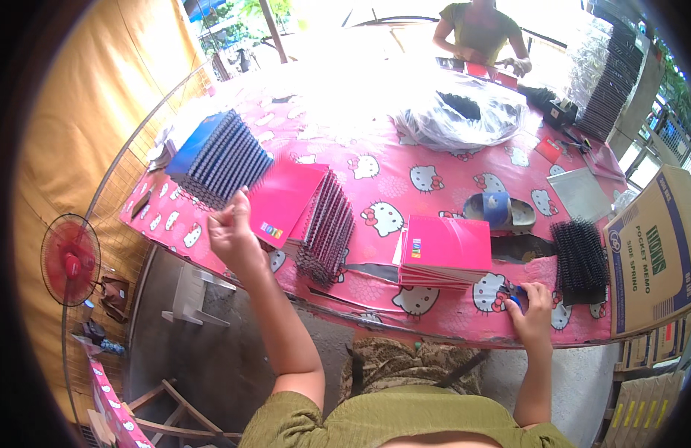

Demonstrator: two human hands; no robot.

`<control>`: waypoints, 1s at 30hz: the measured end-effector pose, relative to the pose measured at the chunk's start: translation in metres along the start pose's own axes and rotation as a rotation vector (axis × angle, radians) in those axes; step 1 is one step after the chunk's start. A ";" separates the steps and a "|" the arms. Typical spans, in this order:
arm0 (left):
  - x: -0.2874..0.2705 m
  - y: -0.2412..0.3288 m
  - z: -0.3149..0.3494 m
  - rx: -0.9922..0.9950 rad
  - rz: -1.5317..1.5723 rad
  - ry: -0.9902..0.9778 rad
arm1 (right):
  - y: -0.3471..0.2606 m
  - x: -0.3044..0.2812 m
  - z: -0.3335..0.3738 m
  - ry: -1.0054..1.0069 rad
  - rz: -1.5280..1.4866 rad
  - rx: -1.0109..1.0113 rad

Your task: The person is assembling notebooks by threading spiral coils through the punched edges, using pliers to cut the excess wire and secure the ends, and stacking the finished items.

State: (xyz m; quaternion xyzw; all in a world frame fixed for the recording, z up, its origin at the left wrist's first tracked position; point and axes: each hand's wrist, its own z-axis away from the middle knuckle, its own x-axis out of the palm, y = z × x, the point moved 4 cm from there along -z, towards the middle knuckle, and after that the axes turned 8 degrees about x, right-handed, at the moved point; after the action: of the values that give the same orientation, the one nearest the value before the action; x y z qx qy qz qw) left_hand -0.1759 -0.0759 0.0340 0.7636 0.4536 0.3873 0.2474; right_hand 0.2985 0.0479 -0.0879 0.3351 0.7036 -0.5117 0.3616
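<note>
My left hand is closed at the left edge of a pink spiral notebook, whose upper corner is blurred. This notebook lies over the near-left side of a slanted stack of pink spiral notebooks. My right hand is closed around blue-handled pliers near the table's front edge. Between my hands sits a pile of pink notebook covers and pages. Just beyond the right hand lies a bundle of black wire spirals.
Blue spiral notebooks stand stacked at the left of the pink table. A blue slipper lies mid-right, with a plastic bag behind it. A cardboard box borders the right side. Across the table, a person handles red items.
</note>
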 end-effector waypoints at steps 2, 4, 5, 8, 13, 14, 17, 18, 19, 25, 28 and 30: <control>-0.023 -0.035 -0.002 0.036 -0.078 -0.009 | -0.014 -0.007 -0.003 -0.017 -0.018 -0.018; -0.014 -0.037 0.012 0.005 -0.030 0.080 | -0.027 -0.015 -0.015 0.062 -0.030 -0.068; -0.010 -0.037 0.017 -0.013 -0.002 0.125 | -0.030 -0.018 -0.025 0.099 -0.128 -0.116; -0.005 -0.046 0.019 0.086 -0.018 0.087 | -0.067 -0.022 -0.059 0.042 -0.407 -0.131; -0.010 -0.046 0.012 0.070 -0.017 -0.008 | -0.084 0.031 -0.098 -0.173 -0.533 0.146; -0.010 -0.037 0.012 0.093 -0.057 -0.020 | -0.075 0.041 -0.098 -0.224 -0.677 0.227; -0.012 0.013 0.015 0.182 0.043 -0.014 | -0.060 0.007 -0.103 -0.192 -0.565 0.144; -0.006 0.034 0.022 0.211 0.074 -0.021 | -0.055 -0.003 -0.105 -0.141 -0.586 0.115; -0.001 0.047 0.033 0.194 0.109 -0.062 | -0.066 -0.018 -0.102 -0.088 -0.746 0.144; 0.104 0.029 0.160 -0.134 0.161 -0.729 | -0.129 -0.017 -0.075 0.163 -0.767 -0.255; 0.115 0.021 0.181 -0.053 -0.051 -0.996 | -0.139 0.010 -0.063 0.006 -0.934 -0.171; 0.125 0.035 0.179 0.182 -0.183 -1.009 | -0.134 0.017 -0.065 -0.030 -0.994 -0.168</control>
State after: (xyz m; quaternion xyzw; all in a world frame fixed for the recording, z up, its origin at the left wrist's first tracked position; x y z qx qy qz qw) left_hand 0.0235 0.0139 0.0021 0.8308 0.3745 -0.0933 0.4009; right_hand 0.1662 0.0781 -0.0240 -0.0779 0.8116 -0.5685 0.1101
